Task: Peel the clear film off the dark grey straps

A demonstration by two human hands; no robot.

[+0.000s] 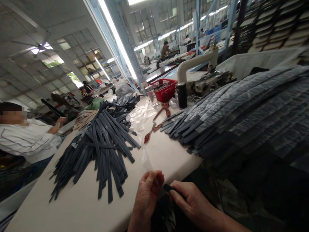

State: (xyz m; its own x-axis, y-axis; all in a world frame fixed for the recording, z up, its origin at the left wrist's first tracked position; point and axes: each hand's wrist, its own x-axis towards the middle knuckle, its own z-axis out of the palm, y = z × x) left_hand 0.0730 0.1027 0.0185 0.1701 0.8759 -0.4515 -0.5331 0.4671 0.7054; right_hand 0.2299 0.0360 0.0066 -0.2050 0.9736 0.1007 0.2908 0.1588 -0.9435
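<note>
Here, by the near edge of the counter [79,211], the left hand [149,187] pinches what looks like film [145,161] while the right hand [191,197] grips a dark strip [167,187] near its tip, seemingly for control, with loose strips [103,124] fanned left, perhaps for easy picking.
</note>
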